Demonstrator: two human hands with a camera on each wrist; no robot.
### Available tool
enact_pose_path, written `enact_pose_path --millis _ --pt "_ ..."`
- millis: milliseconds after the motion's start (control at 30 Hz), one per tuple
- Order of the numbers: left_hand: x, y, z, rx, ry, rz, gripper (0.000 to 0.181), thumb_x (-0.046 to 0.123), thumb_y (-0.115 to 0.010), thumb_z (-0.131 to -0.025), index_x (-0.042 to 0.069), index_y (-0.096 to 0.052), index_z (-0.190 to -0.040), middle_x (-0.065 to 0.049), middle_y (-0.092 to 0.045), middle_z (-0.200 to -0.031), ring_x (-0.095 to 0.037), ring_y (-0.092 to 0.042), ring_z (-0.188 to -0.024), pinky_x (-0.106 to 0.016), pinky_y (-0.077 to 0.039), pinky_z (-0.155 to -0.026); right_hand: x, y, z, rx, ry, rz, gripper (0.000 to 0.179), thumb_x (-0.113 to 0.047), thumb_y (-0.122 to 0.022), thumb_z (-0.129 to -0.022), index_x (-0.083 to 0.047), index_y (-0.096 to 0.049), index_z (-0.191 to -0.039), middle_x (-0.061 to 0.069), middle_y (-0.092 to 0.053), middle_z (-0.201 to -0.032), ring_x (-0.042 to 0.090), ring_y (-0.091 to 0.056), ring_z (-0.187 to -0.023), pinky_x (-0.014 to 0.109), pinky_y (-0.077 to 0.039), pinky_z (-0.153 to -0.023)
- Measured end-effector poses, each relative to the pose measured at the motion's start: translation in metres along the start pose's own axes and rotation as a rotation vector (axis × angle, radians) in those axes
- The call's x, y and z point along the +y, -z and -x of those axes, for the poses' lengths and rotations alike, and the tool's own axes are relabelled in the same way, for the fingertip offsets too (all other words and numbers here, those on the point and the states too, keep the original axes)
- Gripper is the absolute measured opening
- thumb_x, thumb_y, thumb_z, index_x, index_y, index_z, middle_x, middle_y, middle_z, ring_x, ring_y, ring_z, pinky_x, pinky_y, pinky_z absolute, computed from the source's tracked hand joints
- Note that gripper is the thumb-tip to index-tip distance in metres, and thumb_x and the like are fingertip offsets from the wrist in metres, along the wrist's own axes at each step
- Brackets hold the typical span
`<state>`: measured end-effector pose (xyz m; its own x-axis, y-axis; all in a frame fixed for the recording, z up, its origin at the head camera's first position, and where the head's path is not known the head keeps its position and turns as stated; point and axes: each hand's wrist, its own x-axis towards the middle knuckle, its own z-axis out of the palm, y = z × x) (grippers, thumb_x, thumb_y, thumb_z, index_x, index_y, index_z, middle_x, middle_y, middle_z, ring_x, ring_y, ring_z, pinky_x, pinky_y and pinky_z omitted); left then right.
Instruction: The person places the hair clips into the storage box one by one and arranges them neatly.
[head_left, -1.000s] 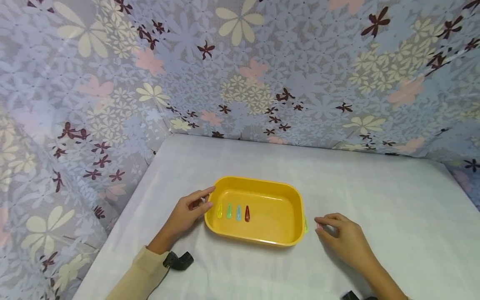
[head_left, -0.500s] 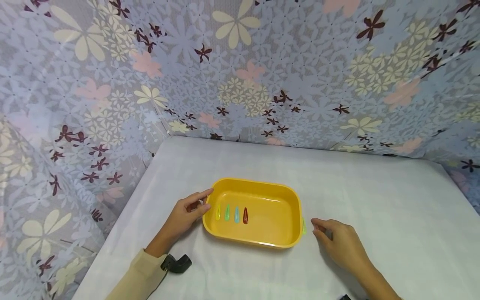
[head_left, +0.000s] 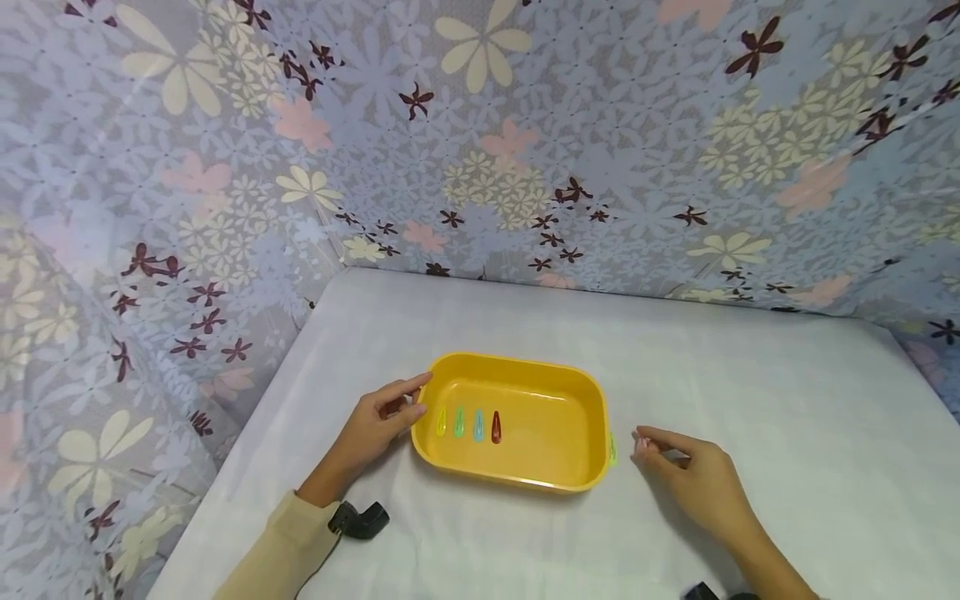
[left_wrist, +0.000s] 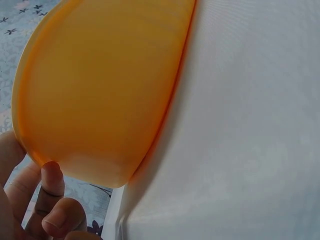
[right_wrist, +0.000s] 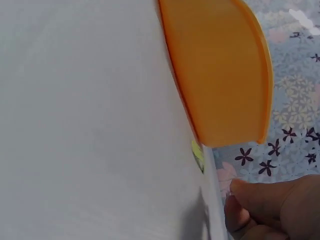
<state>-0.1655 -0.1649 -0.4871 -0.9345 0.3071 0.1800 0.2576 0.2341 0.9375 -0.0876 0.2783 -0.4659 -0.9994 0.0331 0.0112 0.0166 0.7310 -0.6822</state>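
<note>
In the head view a yellow plastic tray (head_left: pixel 551 433) lies on the white cloth. My left hand (head_left: pixel 378 423) holds its left end, index finger and thumb at the rim. The left wrist view shows bent fingertips (left_wrist: pixel 51 175) against the tray's outer wall. In a row inside lie a yellow snap hair clip (head_left: pixel 441 422), a green one (head_left: pixel 459 422), a light blue one (head_left: pixel 478 425) and a dark red one (head_left: pixel 496 427). Right of the tray, my right hand (head_left: pixel 697 479) pinches a small pink thing (head_left: pixel 642 445), mostly hidden by the fingertips.
A yellow-green clip (head_left: pixel 612 448) lies against the tray's right end, between it and my right hand. White cloth (head_left: pixel 795 400) covers the table. Floral curtain (head_left: pixel 570 150) hangs behind and to the left. A black wrist mount (head_left: pixel 360 521) sits at the left sleeve.
My right thumb has come up against the index finger around the pink thing, and the hand has shifted slightly. The left hand, tray and clips stay as they were.
</note>
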Motion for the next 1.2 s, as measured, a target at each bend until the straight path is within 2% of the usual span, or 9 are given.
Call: enact_pose_path --millis 67,133,233,400,567,667,900,1167,1200 --pt "0.0 0.0 -0.001 -0.004 0.001 0.003 0.042 0.019 -0.07 -0.099 0.016 -0.064 -0.141 -0.007 -0.057 -0.103 -0.02 -0.048 -0.084 -0.022 -0.039 -0.065 -0.002 0.003 0.0 0.005 -0.017 -0.006 0.042 -0.041 -0.069 -0.098 -0.014 -0.072 -0.13 0.004 -0.075 -0.11 0.007 -0.067 -0.071 0.024 -0.05 -0.057" --pt "-0.001 -0.001 -0.001 -0.007 0.005 0.01 0.043 0.019 -0.07 -0.099 0.017 -0.064 -0.141 -0.007 -0.057 -0.103 -0.02 -0.048 -0.084 -0.022 -0.039 -0.065 -0.004 0.007 0.001 0.008 -0.037 -0.029 0.043 -0.042 -0.07 -0.097 -0.014 -0.072 -0.13 0.006 -0.073 -0.11 0.004 -0.056 -0.059 0.024 -0.042 -0.047" --pt "-0.001 -0.001 0.0 -0.005 0.012 0.019 0.043 0.019 -0.07 -0.099 0.017 -0.064 -0.141 -0.007 -0.057 -0.104 -0.02 -0.047 -0.084 -0.022 -0.038 -0.065 -0.009 0.011 0.0 0.018 -0.055 -0.049 0.044 -0.044 -0.071 -0.096 -0.016 -0.072 -0.13 0.005 -0.071 -0.106 0.007 -0.039 -0.048 0.025 -0.032 -0.041" --pt "0.0 0.0 0.001 -0.005 0.015 0.02 0.043 0.019 -0.07 -0.099 0.017 -0.064 -0.141 -0.007 -0.057 -0.104 -0.02 -0.047 -0.084 -0.022 -0.038 -0.064 -0.024 0.017 -0.003 0.059 -0.011 -0.032 0.042 -0.044 -0.073 -0.095 -0.019 -0.073 -0.128 0.002 -0.069 -0.099 0.008 -0.034 -0.044 0.027 -0.029 -0.038" --pt "0.001 0.0 0.001 -0.009 0.005 0.018 0.043 0.018 -0.069 -0.099 0.016 -0.064 -0.141 -0.007 -0.057 -0.104 -0.02 -0.047 -0.081 -0.021 -0.039 -0.063 -0.042 0.022 -0.007 0.077 0.097 0.024 0.04 -0.041 -0.076 -0.092 -0.019 -0.075 -0.126 -0.003 -0.063 -0.075 0.007 -0.029 -0.041 0.026 -0.025 -0.037" --pt "0.001 0.0 0.0 -0.011 0.0 0.015 0.043 0.018 -0.07 -0.099 0.016 -0.064 -0.142 -0.007 -0.057 -0.104 -0.02 -0.047 -0.082 -0.021 -0.039 -0.063 -0.052 0.022 -0.008 0.07 0.121 0.009 0.039 -0.04 -0.078 -0.091 -0.02 -0.075 -0.125 -0.004 -0.06 -0.069 0.007 -0.027 -0.041 0.026 -0.024 -0.037" --pt "0.0 0.0 0.0 -0.003 0.013 0.005 0.043 0.019 -0.07 -0.099 0.018 -0.064 -0.141 -0.006 -0.057 -0.103 -0.02 -0.048 -0.083 -0.021 -0.039 -0.063 -0.075 0.009 -0.017 0.029 0.176 -0.05 0.035 -0.032 -0.081 -0.09 -0.018 -0.077 -0.121 -0.006 -0.068 -0.086 0.007 -0.031 -0.043 0.025 -0.029 -0.038" --pt "0.003 0.001 -0.002 -0.004 0.017 0.001 0.043 0.02 -0.07 -0.099 0.016 -0.064 -0.141 -0.006 -0.057 -0.103 -0.021 -0.049 -0.085 -0.021 -0.04 -0.064 -0.099 -0.018 -0.03 -0.037 0.278 -0.08 0.032 -0.024 -0.083 -0.087 -0.013 -0.078 -0.117 -0.007 -0.067 -0.079 0.006 -0.034 -0.046 0.023 -0.028 -0.043" --pt "0.003 0.001 -0.002 -0.004 0.017 0.002 0.043 0.019 -0.07 -0.099 0.015 -0.064 -0.141 -0.006 -0.056 -0.102 -0.021 -0.049 -0.086 -0.021 -0.04 -0.065 -0.101 -0.022 -0.032 -0.048 0.285 -0.081 0.032 -0.022 -0.084 -0.087 -0.013 -0.078 -0.117 -0.009 -0.068 -0.082 0.006 -0.033 -0.047 0.022 -0.027 -0.043"
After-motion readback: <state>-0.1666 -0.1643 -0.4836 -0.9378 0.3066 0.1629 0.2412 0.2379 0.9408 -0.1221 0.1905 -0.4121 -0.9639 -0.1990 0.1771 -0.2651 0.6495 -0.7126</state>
